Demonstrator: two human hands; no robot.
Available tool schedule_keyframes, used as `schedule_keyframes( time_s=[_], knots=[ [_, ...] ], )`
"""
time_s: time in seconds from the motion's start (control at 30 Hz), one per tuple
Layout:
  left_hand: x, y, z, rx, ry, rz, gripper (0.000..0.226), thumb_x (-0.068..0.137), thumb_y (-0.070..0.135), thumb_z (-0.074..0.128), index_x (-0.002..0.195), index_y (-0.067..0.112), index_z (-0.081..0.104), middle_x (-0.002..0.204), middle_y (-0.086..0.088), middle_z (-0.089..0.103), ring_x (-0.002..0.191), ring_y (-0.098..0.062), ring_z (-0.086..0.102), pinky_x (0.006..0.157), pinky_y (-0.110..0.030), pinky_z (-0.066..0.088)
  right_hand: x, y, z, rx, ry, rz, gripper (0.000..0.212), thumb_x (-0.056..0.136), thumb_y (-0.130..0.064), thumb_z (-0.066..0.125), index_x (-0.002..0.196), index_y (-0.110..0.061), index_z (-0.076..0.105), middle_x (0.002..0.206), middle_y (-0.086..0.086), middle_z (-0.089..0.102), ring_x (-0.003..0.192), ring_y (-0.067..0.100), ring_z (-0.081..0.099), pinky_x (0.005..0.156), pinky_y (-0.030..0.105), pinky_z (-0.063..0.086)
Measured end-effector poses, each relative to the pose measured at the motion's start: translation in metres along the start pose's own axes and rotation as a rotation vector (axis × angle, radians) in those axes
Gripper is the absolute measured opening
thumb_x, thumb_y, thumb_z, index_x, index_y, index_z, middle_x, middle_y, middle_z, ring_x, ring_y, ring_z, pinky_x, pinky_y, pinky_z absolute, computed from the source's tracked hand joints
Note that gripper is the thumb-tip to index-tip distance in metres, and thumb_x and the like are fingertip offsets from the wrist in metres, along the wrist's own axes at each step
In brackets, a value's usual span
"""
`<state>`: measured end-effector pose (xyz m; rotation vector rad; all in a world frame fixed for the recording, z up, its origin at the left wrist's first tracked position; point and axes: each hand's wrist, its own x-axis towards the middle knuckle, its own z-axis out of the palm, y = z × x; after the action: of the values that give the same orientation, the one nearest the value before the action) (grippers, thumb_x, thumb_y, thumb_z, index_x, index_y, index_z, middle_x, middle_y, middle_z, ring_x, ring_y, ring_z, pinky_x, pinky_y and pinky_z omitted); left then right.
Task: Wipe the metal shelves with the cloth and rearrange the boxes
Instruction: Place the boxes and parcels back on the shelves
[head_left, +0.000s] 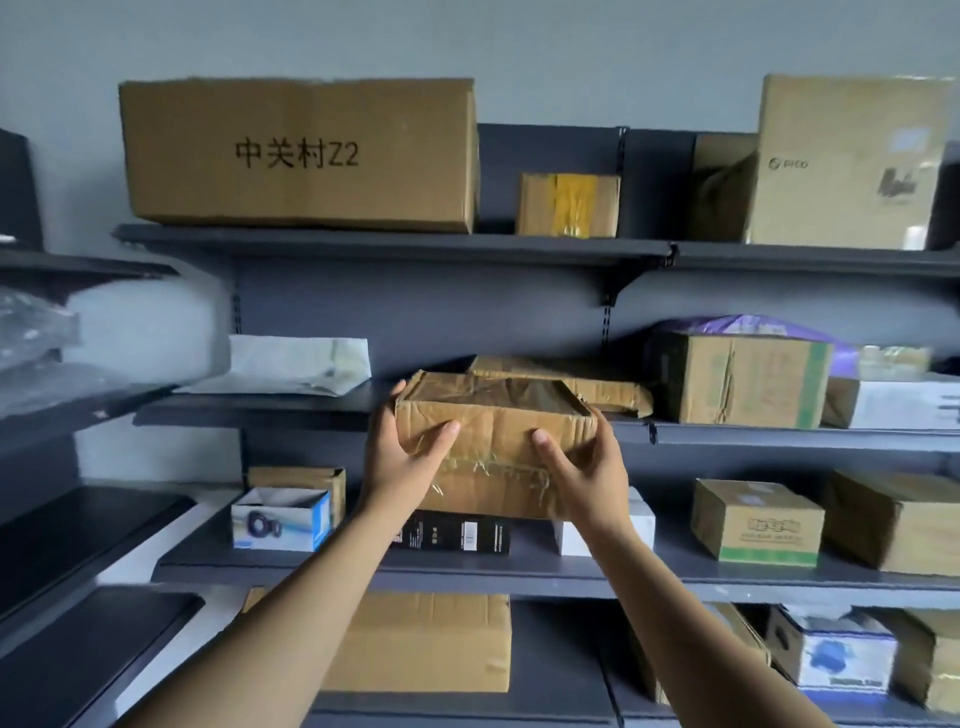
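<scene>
A worn, taped cardboard box (493, 415) is held in front of the second metal shelf (270, 410), at its front edge. My left hand (402, 452) grips the box's left side, thumb across the front. My right hand (584, 470) grips its right side, thumb on the front too. Behind it a flattened cardboard parcel (587, 379) lies on the shelf. No cloth is in view.
The top shelf (395, 244) carries a large printed box (301, 153), a small taped box (569, 205) and a tall box (847, 161). A white bag (296, 364) lies left of the held box, a green-striped box (740, 376) right. Lower shelves hold several small boxes.
</scene>
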<state>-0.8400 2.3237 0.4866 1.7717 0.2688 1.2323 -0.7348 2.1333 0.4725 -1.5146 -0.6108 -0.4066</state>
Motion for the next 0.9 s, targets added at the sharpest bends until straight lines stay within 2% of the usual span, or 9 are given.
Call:
schedule_keyframes(
  time_s=[0.1, 0.17, 0.23, 0.33, 0.4, 0.43, 0.57, 0.67, 0.9],
  knots=[
    [0.032, 0.004, 0.002, -0.025, -0.008, 0.040, 0.076, 0.082, 0.038, 0.081, 0.146, 0.033, 0.041, 0.141, 0.011, 0.051, 0.131, -0.009, 0.048, 0.114, -0.030, 0.036, 0.027, -0.008, 0.013, -0.032, 0.028, -0.034, 0.088, 0.066, -0.082, 0.073, 0.137, -0.035, 0.051, 0.128, -0.009, 0.065, 0.118, 0.011, 0.062, 0.102, 0.046, 0.052],
    [0.055, 0.002, 0.005, -0.053, -0.011, 0.056, 0.078, 0.079, 0.044, 0.081, 0.145, 0.039, 0.040, 0.144, 0.011, 0.050, 0.134, -0.009, 0.048, 0.116, -0.034, 0.037, 0.046, -0.013, 0.021, -0.040, 0.052, -0.056, 0.088, 0.067, -0.078, 0.073, 0.138, -0.031, 0.051, 0.128, -0.008, 0.065, 0.118, 0.011, 0.062, 0.103, 0.046, 0.051],
    [0.078, -0.002, 0.008, -0.070, -0.017, 0.063, 0.078, 0.073, 0.055, 0.078, 0.140, 0.048, 0.039, 0.142, 0.012, 0.054, 0.132, -0.009, 0.051, 0.115, -0.039, 0.040, 0.064, -0.020, 0.030, -0.034, 0.063, -0.090, 0.068, 0.075, -0.062, 0.079, 0.130, -0.031, 0.054, 0.121, -0.009, 0.068, 0.112, 0.009, 0.064, 0.101, 0.046, 0.052],
    [0.110, -0.010, 0.017, -0.105, -0.043, 0.063, 0.076, 0.080, 0.041, 0.081, 0.144, 0.038, 0.040, 0.134, 0.017, 0.056, 0.125, -0.005, 0.053, 0.103, -0.015, 0.040, 0.089, -0.026, 0.046, -0.047, 0.089, -0.136, 0.047, 0.085, -0.038, 0.081, 0.121, -0.037, 0.051, 0.114, -0.010, 0.068, 0.104, 0.002, 0.064, 0.097, 0.042, 0.054],
    [0.131, -0.012, 0.024, -0.122, -0.028, 0.080, 0.073, 0.084, 0.028, 0.081, 0.145, 0.026, 0.040, 0.122, 0.027, 0.053, 0.119, 0.000, 0.051, 0.086, 0.003, 0.033, 0.107, -0.024, 0.054, -0.064, 0.104, -0.158, 0.048, 0.086, -0.038, 0.080, 0.122, -0.037, 0.049, 0.115, -0.009, 0.067, 0.105, 0.005, 0.065, 0.096, 0.043, 0.055],
    [0.140, -0.014, 0.029, -0.124, -0.035, 0.077, 0.073, 0.085, 0.027, 0.080, 0.145, 0.024, 0.039, 0.117, 0.031, 0.049, 0.117, 0.001, 0.049, 0.082, 0.004, 0.032, 0.116, -0.022, 0.057, -0.067, 0.105, -0.158, 0.049, 0.085, -0.041, 0.080, 0.122, -0.037, 0.049, 0.115, -0.009, 0.067, 0.105, 0.007, 0.065, 0.095, 0.045, 0.055],
    [0.168, -0.022, 0.044, -0.120, -0.122, 0.077, 0.079, 0.088, 0.035, 0.076, 0.151, 0.024, 0.030, 0.127, 0.022, 0.040, 0.118, 0.000, 0.037, 0.094, -0.018, 0.031, 0.146, -0.010, 0.066, -0.061, 0.138, -0.114, 0.062, 0.073, -0.064, 0.076, 0.124, -0.041, 0.048, 0.116, -0.011, 0.066, 0.107, 0.013, 0.065, 0.093, 0.051, 0.057],
    [0.186, -0.029, 0.057, -0.121, -0.136, 0.068, 0.081, 0.087, 0.038, 0.077, 0.152, 0.025, 0.031, 0.137, 0.014, 0.044, 0.125, -0.007, 0.043, 0.098, -0.024, 0.033, 0.164, -0.003, 0.069, -0.068, 0.142, -0.096, 0.072, 0.065, -0.074, 0.072, 0.125, -0.041, 0.047, 0.117, -0.011, 0.065, 0.107, 0.013, 0.065, 0.093, 0.050, 0.057],
    [0.220, -0.024, 0.078, -0.148, -0.126, 0.109, 0.077, 0.088, 0.030, 0.077, 0.152, 0.020, 0.035, 0.140, 0.007, 0.049, 0.124, -0.009, 0.048, 0.100, -0.027, 0.040, 0.205, 0.006, 0.073, -0.091, 0.179, -0.131, 0.059, 0.083, -0.052, 0.078, 0.127, -0.029, 0.049, 0.113, -0.008, 0.067, 0.103, 0.011, 0.066, 0.095, 0.045, 0.056]
  ],
)
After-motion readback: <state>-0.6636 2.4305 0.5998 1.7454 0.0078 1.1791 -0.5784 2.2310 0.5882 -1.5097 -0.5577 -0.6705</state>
